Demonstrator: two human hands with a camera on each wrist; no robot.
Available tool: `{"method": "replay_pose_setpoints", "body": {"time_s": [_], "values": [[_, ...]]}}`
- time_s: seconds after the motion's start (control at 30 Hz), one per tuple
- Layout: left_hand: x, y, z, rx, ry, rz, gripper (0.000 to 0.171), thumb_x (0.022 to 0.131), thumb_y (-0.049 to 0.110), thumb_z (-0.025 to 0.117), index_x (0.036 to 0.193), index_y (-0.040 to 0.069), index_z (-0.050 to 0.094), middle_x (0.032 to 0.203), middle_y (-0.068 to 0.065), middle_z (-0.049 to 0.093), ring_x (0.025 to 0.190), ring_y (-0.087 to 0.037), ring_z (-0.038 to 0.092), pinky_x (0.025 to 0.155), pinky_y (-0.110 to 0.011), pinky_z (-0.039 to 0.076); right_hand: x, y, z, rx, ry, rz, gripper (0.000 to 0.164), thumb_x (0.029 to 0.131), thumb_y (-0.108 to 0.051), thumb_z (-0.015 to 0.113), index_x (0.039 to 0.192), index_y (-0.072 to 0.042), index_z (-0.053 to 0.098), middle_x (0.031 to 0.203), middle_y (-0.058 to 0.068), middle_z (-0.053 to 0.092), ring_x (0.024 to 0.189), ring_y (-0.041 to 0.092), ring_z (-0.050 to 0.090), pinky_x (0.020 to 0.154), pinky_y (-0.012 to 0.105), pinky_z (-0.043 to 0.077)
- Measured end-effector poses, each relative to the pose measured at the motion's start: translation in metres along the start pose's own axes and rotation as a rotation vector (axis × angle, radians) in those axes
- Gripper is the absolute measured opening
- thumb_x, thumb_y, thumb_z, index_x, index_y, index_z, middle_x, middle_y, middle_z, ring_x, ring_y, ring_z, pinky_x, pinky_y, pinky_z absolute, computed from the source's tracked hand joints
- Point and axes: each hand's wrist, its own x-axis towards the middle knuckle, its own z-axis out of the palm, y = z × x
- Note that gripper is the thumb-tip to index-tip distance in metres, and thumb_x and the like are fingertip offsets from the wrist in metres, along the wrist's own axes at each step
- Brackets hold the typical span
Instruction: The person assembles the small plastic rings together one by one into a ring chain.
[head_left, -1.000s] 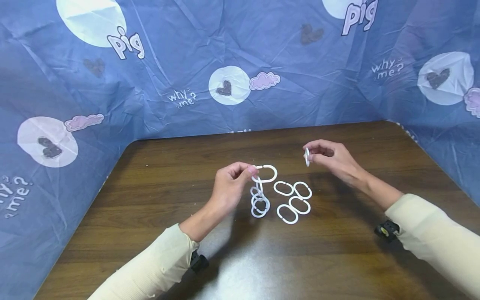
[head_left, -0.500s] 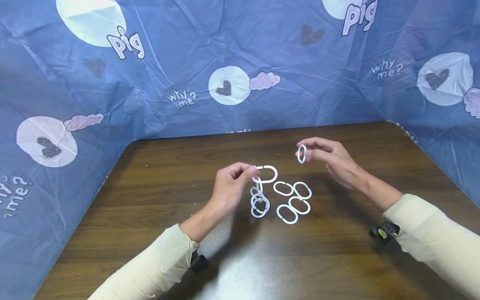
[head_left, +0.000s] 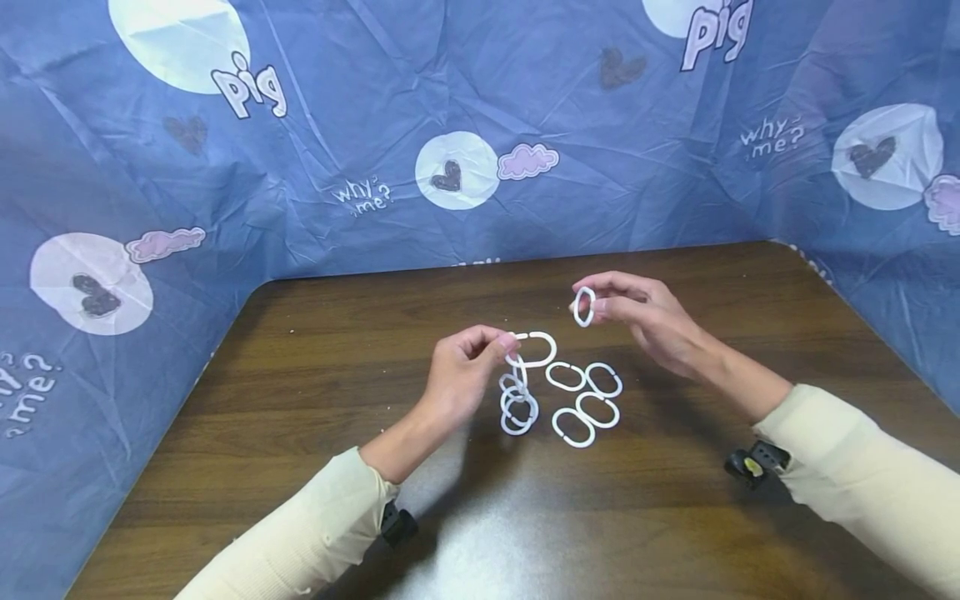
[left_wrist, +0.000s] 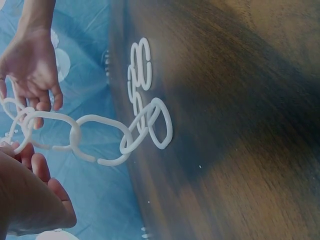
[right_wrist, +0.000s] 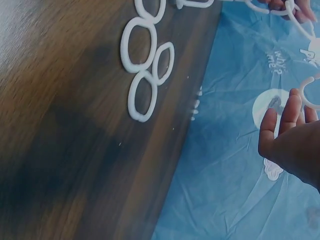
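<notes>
In the head view my left hand [head_left: 461, 371] pinches the top of a chain of white plastic C-shaped links [left_wrist: 105, 119]. One larger-looking link [head_left: 554, 350] juts out to the right of the fingertips, and the rest of the chain hangs toward the table. My right hand [head_left: 652, 321], up and to the right, holds a single white link [head_left: 577, 306] between thumb and fingers. A small space separates it from the chain. In the right wrist view this single link [right_wrist: 303, 91] shows at the right edge, partly cut off.
Several loose white links [head_left: 555, 425] lie close together on the brown wooden table [head_left: 675, 500], just right of the chain. A blue printed cloth [head_left: 315, 108] stands up behind the table and along its sides.
My right hand has moved left toward the chain, carrying the single link, which has turned from edge-on to show its opening. My left hand and the chain stay almost in place.
</notes>
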Motion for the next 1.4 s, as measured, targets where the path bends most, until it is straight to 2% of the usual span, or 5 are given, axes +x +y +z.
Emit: {"method": "replay_pose_setpoints", "body": {"time_s": [0.57,0.8,0.97,1.23,1.4], "values": [[0.001,0.0,0.001,-0.011,-0.019,-0.011,0.014,0.09,0.013,0.067,0.087,-0.001,0.071,0.074,-0.005,0.066,0.072,-0.014,0.059,0.069,-0.026,0.049,0.006,-0.005,0.031,0.076,-0.086,-0.003,0.036,0.086,0.0,0.053,0.12,0.012,0.054,0.101,0.015,0.065,0.096,0.022,0.059,0.09,0.033,0.046],[0.001,0.002,0.003,-0.018,-0.038,-0.012,0.015,0.09,0.014,0.068,0.086,-0.001,0.071,0.079,-0.015,0.067,0.078,-0.028,0.06,0.072,-0.033,0.05,0.006,-0.005,0.039,0.06,-0.099,0.014,0.036,0.084,-0.001,0.057,0.119,0.007,0.057,0.101,0.013,0.066,0.095,0.025,0.059,0.09,0.033,0.046],[0.0,0.0,0.004,-0.018,-0.033,-0.016,0.015,0.089,0.013,0.068,0.087,-0.001,0.071,0.08,-0.015,0.067,0.074,-0.017,0.06,0.073,-0.031,0.05,0.005,-0.005,0.041,-0.002,-0.102,0.026,0.037,0.084,-0.002,0.058,0.12,0.007,0.056,0.103,0.012,0.066,0.093,0.023,0.06,0.087,0.035,0.049],[-0.002,-0.001,0.003,-0.008,-0.025,-0.034,0.016,0.089,0.014,0.069,0.087,-0.002,0.071,0.076,-0.009,0.067,0.075,-0.024,0.059,0.065,-0.022,0.045,0.003,-0.005,0.041,-0.175,-0.13,0.005,0.037,0.085,-0.006,0.06,0.121,0.003,0.057,0.105,0.019,0.063,0.094,0.024,0.061,0.082,0.029,0.051],[-0.003,-0.001,0.003,0.003,-0.026,-0.03,0.014,0.089,0.013,0.069,0.087,-0.001,0.071,0.076,-0.008,0.068,0.071,-0.016,0.059,0.064,-0.022,0.046,0.002,-0.005,0.041,-0.192,-0.139,0.026,0.037,0.086,-0.009,0.06,0.121,0.003,0.058,0.102,0.017,0.064,0.095,0.028,0.061,0.082,0.029,0.05]]}}
